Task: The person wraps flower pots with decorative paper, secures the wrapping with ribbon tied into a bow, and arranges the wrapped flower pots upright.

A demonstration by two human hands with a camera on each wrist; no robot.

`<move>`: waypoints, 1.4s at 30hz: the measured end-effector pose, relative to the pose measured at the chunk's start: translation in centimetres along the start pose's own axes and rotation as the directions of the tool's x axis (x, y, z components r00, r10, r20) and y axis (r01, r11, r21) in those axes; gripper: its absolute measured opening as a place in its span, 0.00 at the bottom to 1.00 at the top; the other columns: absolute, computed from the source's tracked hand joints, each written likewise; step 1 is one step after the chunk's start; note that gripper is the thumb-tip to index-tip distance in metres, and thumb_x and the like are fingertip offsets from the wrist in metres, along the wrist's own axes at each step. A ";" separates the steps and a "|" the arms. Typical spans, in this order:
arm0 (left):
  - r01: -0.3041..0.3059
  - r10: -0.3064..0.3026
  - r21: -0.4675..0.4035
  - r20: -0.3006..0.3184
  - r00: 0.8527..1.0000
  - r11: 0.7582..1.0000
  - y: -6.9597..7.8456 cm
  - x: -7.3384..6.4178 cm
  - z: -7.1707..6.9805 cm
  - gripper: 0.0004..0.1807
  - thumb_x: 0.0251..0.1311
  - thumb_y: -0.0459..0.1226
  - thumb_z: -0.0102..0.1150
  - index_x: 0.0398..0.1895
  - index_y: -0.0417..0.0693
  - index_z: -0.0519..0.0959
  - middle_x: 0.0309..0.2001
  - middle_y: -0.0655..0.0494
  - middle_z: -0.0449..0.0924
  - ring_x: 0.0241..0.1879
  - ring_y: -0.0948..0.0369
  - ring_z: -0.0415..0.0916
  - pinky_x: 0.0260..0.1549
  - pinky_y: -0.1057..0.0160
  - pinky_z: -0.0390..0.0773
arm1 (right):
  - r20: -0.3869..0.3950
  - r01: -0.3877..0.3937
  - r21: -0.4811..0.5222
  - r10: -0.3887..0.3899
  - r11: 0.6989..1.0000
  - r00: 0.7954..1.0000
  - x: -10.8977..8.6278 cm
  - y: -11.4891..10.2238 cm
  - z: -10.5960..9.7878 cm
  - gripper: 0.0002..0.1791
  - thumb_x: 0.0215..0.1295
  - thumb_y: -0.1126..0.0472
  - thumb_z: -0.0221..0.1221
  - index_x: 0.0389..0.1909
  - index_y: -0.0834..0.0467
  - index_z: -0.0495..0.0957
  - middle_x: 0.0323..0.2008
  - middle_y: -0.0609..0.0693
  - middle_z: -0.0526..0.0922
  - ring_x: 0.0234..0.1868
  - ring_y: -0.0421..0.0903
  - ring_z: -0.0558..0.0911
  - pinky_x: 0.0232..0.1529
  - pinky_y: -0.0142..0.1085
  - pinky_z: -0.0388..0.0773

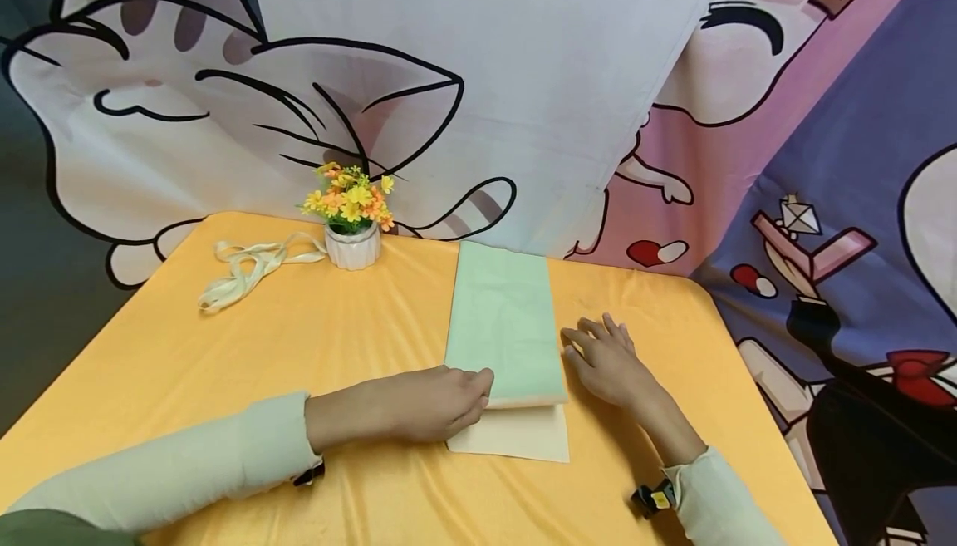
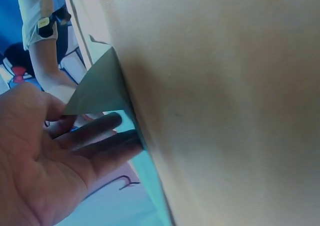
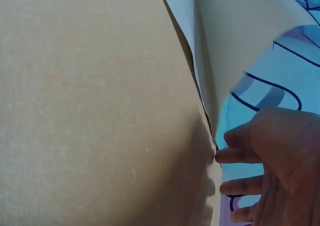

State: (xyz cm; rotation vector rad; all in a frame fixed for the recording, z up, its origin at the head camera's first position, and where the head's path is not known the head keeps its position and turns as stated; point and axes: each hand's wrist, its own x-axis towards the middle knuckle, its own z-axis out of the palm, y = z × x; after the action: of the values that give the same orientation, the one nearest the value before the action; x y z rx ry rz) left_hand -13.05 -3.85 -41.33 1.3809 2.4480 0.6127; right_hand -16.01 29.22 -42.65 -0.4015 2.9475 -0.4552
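Green sheet (image 1: 504,313) between the hands, long axis running away from the person; left hand (image 1: 441,405) nearer, already on it.
Sheet lies on yellow table (image 1: 344,338), short edge toward the person, cream layer (image 1: 516,434) sticking out under that edge. Left hand at near left corner, thumb and fingers pinching the edge, corner raised a bit; rest of sheet extends forward and right from the grip. Right hand (image 1: 609,363) just beside the long right edge, farther forward than left, fingers loosely spread, holding nothing; can't tell if fingertips touch the table.
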 end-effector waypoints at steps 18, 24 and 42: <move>0.049 -0.102 -0.325 -0.149 0.983 0.944 -2.5 -1.5 0.9 0.13 0.90 0.39 0.42 0.40 0.54 0.71 0.30 0.67 0.71 0.29 0.73 0.66 0.34 0.71 0.73 | -0.004 0.179 -0.012 -0.179 0.984 0.984 1.0 -0.7 1.0 0.28 0.92 0.55 0.50 0.84 0.62 0.70 0.84 0.67 0.70 0.89 0.73 0.59 0.89 0.70 0.51; -0.032 -0.019 -0.299 -0.166 0.986 0.954 -3.1 -1.9 0.9 0.12 0.94 0.40 0.39 0.45 0.52 0.69 0.35 0.65 0.70 0.35 0.72 0.67 0.39 0.70 0.74 | 0.071 0.251 0.028 -0.252 0.968 0.965 2.0 -0.7 1.4 0.30 0.87 0.54 0.57 0.84 0.58 0.72 0.88 0.67 0.63 0.91 0.71 0.55 0.90 0.69 0.52; -0.032 -0.127 -0.400 -0.365 0.922 0.916 -2.9 -3.6 0.7 0.13 0.80 0.29 0.59 0.62 0.43 0.73 0.49 0.52 0.84 0.47 0.65 0.87 0.48 0.66 0.90 | 0.156 0.337 -0.020 -0.330 0.941 0.931 3.2 -1.3 1.4 0.36 0.85 0.43 0.60 0.81 0.62 0.73 0.82 0.66 0.72 0.81 0.64 0.76 0.82 0.62 0.74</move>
State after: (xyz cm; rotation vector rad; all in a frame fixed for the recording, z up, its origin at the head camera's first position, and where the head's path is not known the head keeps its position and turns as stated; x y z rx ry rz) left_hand -13.07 -8.14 -43.28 1.1096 2.4272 1.4008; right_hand -18.56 26.73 -43.83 -0.9105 2.7512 -0.3721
